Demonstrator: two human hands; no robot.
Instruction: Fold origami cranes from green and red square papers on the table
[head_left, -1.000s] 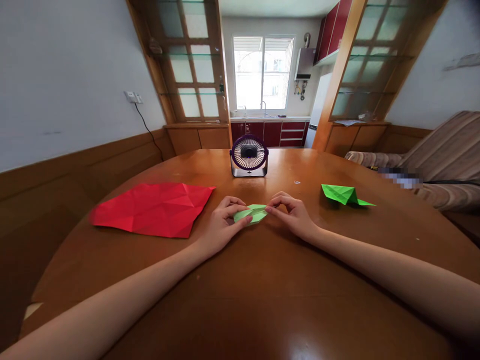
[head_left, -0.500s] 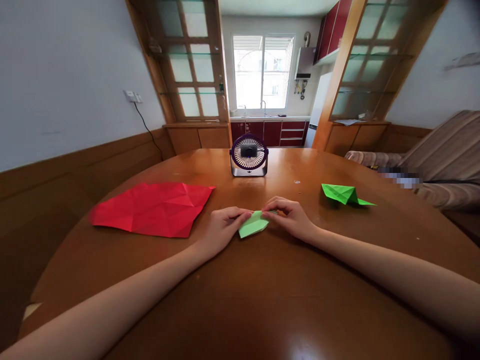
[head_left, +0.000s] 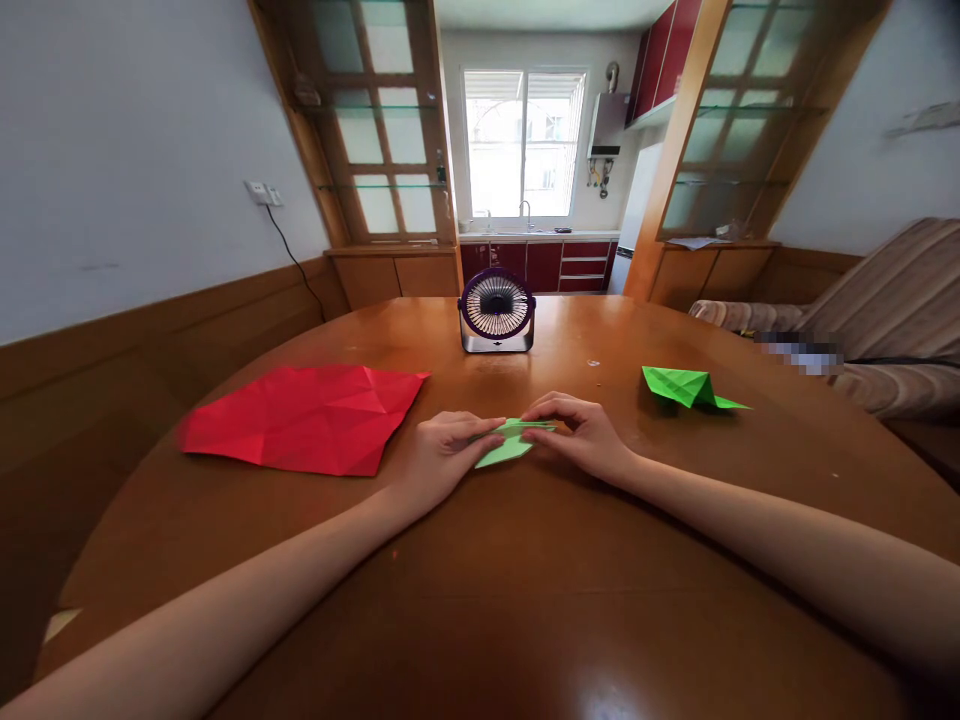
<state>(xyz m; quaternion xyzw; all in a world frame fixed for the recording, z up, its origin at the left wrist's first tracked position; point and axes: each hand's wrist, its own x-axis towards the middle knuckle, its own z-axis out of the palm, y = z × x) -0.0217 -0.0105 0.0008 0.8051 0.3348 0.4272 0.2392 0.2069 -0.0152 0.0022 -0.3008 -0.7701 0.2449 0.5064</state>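
Note:
A small light green folded paper (head_left: 507,452) is held between my two hands, low over the middle of the wooden table. My left hand (head_left: 448,450) pinches its left side, thumb on the near face and fingers along the far edge. On the other side, my right hand (head_left: 577,432) grips the upper right part between thumb and fingers. Thin folded layers show along the top edge. My fingertips cover both ends of that edge.
A creased red paper sheet (head_left: 307,420) lies to the left on the table (head_left: 480,620). To the right rests a bright green folded paper (head_left: 682,386). A small purple fan (head_left: 496,310) stands at the back, and a striped sofa (head_left: 892,300) is beyond the table's right side.
The light green paper has tipped, so its near flap looks shorter and its layered top edge shows more. Both hands keep their hold and have barely shifted.

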